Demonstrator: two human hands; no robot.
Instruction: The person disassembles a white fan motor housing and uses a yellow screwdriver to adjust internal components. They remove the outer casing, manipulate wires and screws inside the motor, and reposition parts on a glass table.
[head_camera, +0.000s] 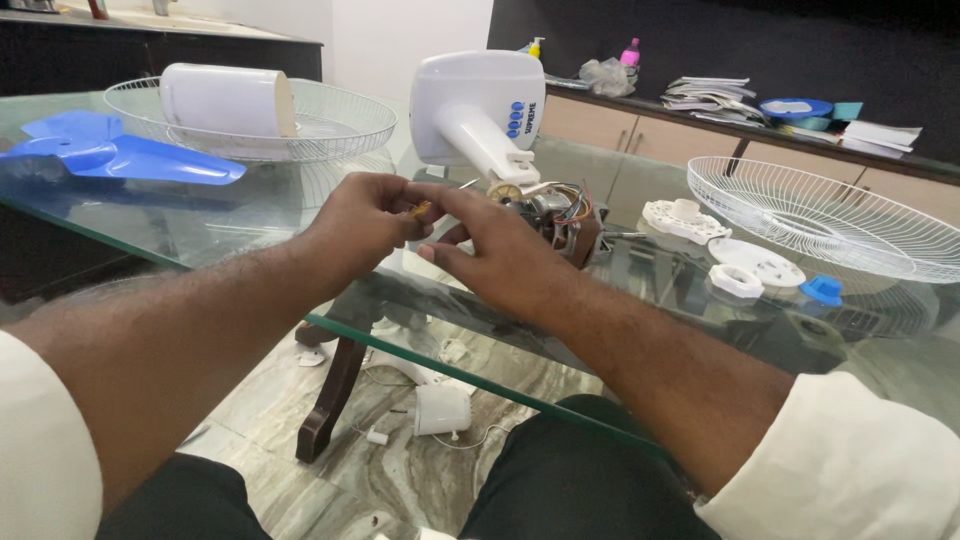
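Over the glass table (200, 235), my left hand (362, 222) pinches a small yellowish part (421, 210) between thumb and fingertips. My right hand (492, 250) meets it from the right, fingers touching the same small part. Just behind my hands lies a bare fan motor (560, 215) with coloured wires, joined to the white fan base and neck (478, 112) with blue buttons.
A wire fan guard (330, 125) at the back left holds a white motor cover (228, 99). Blue fan blades (110, 155) lie at the left. A second wire guard (830, 215), white plastic rings (745, 268) and a blue cap (822, 290) sit at the right. Parts lie on the floor below.
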